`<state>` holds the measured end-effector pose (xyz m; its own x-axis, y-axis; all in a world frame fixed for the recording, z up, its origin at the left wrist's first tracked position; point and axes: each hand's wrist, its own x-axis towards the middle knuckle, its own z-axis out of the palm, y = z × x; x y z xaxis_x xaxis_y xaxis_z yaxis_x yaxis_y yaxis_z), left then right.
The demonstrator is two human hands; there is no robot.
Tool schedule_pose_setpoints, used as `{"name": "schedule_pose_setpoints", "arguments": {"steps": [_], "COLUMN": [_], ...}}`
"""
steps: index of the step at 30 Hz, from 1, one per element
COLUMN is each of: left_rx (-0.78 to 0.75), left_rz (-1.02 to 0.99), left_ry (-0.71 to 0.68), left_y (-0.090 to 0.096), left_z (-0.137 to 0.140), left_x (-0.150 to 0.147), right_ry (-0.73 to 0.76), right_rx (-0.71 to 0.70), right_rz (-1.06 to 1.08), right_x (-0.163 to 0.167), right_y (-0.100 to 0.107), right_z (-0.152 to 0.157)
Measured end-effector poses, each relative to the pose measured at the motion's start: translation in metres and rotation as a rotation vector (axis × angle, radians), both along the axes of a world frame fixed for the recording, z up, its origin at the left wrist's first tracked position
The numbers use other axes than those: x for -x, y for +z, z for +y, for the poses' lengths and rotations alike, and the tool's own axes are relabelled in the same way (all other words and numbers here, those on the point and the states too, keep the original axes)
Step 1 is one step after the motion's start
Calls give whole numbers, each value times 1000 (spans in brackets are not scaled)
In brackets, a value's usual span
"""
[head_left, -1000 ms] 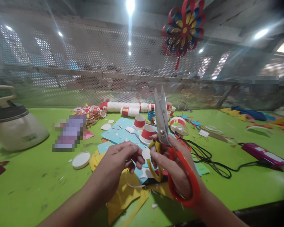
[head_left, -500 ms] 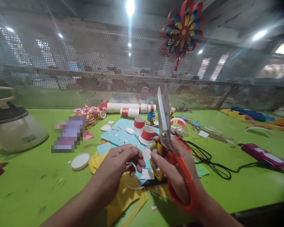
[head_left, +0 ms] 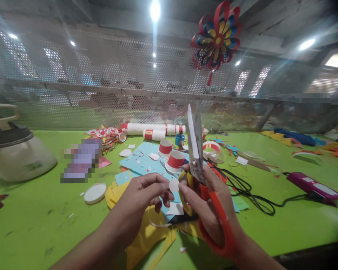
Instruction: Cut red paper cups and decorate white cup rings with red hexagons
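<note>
My right hand [head_left: 211, 202] is closed round a pair of scissors [head_left: 195, 150] with one orange and one yellow handle loop. The blades point up and stand slightly apart. A small white paper disc [head_left: 174, 185] shows between the fingertips of my left hand [head_left: 152, 191] and my right thumb. The left fingers are curled together at the disc's left edge. Behind the hands, two red-and-white paper cups [head_left: 175, 162] stand upside down on light-blue sheets [head_left: 142, 159]. Yellow sheets [head_left: 146, 240] and a thin white paper ring [head_left: 157, 224] lie below.
Several stacked paper cups [head_left: 153, 128] lie along the back. A blue bottle [head_left: 180, 139] stands near them. At left are a large pale container [head_left: 19, 157], a blurred-out phone-like object [head_left: 83, 159] and a white lid [head_left: 95, 193]. A purple device [head_left: 314, 185] with black cable sits right.
The left fingers have shifted slightly to the right, and the white disc shows as a rounder shape between the hands. The scissors stay almost still, their blades slightly apart.
</note>
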<state>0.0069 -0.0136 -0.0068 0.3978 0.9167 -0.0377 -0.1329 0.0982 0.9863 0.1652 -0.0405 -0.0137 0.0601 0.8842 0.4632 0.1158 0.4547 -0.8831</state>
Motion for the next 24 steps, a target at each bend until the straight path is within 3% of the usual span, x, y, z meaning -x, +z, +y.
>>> {"name": "schedule_pose_setpoints", "arguments": {"steps": [6, 16, 24], "left_rx": [-33, -112, -91], "left_rz": [-14, 34, 17], "left_ry": [-3, 1, -13], "left_y": [-1, 2, 2], "left_z": [-2, 0, -3], "left_x": [1, 0, 0], "right_ry": [33, 70, 46], "right_rx": [-20, 74, 63], "right_rz": [-17, 81, 41], "right_x": [1, 0, 2], "right_y": [0, -2, 1], "right_z": [0, 0, -2]}}
